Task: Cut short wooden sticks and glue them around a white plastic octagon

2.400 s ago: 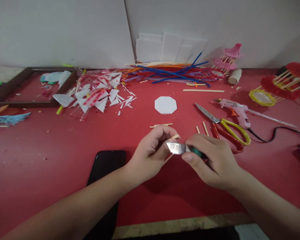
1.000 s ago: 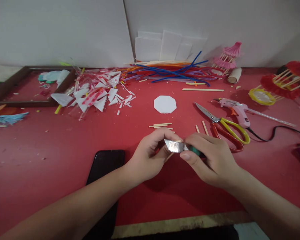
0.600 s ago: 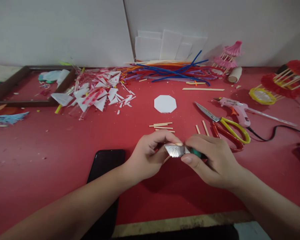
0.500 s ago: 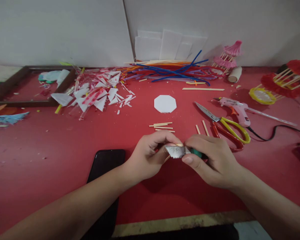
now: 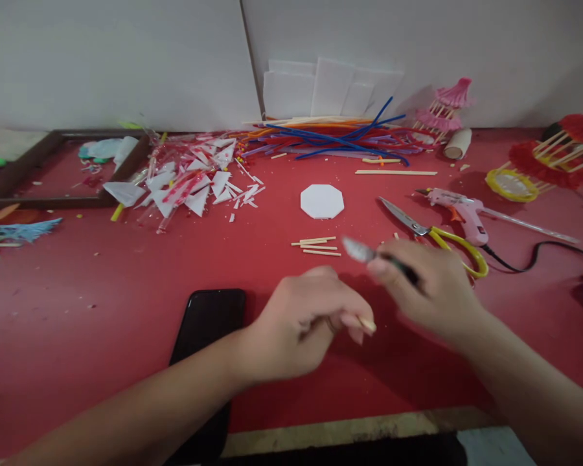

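My left hand [image 5: 311,320] is closed in a pinch on a short wooden stick [image 5: 368,324], whose pale end pokes out at the fingertips. My right hand [image 5: 427,288] is wrapped round the dark green handle of a small knife [image 5: 362,251], blade pointing left and lifted above the red table [image 5: 78,304]. The hand is blurred by motion. Several cut sticks [image 5: 315,245] lie just beyond my hands, and a white octagonal piece [image 5: 322,201] lies behind them.
A black phone [image 5: 205,323] lies under my left forearm. Yellow-and-red scissors [image 5: 437,243] and a pink glue gun [image 5: 459,210] with its cord are on the right. White scraps [image 5: 189,181], pipe cleaners [image 5: 330,139] and a brown frame [image 5: 53,168] lie farther back.
My hands have come apart. The right hand lifted the knife up and away to the right, and the left hand drew the stick down towards me. More cut sticks lie on the table than at first.
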{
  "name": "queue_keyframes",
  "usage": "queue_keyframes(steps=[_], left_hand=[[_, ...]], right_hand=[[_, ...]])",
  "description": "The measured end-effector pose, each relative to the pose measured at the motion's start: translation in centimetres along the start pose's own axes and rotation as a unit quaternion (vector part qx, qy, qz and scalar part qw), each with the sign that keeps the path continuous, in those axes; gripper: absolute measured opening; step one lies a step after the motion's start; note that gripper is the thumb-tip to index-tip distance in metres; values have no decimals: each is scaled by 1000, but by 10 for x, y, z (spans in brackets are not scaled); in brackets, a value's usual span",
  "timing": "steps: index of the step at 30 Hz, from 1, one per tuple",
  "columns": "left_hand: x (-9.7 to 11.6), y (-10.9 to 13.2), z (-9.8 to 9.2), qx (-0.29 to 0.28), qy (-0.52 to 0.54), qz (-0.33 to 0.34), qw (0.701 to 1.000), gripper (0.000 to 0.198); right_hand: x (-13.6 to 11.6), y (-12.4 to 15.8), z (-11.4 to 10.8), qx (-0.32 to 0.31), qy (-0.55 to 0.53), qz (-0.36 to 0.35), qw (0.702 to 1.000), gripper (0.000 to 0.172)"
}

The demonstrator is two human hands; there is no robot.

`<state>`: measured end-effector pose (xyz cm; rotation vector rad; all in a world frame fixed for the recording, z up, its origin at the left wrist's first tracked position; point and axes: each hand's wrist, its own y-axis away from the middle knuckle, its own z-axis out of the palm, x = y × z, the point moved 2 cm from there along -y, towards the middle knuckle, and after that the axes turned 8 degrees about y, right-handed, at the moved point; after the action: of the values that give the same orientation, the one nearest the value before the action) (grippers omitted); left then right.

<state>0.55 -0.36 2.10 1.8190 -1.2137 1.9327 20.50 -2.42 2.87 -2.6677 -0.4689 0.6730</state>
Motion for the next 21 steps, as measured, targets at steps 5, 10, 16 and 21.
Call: queue_keyframes(steps=[5, 10, 16, 21], left_hand=[[-7, 1, -2, 62, 16, -42, 997, 21], [-17, 0, -3, 95, 70, -66, 991, 21], [-27, 0, 1, 103, 201, -118, 967, 18], [-25, -2, -2, 129, 197, -139, 962, 20]], right_hand=[[17, 1, -12, 109, -19, 99, 989, 36], [-5, 0, 2, 27, -25, -28, 999, 32], [-7, 0, 7, 27, -4, -32, 999, 24], [-5, -1, 5, 62, 19, -14, 998, 21]])
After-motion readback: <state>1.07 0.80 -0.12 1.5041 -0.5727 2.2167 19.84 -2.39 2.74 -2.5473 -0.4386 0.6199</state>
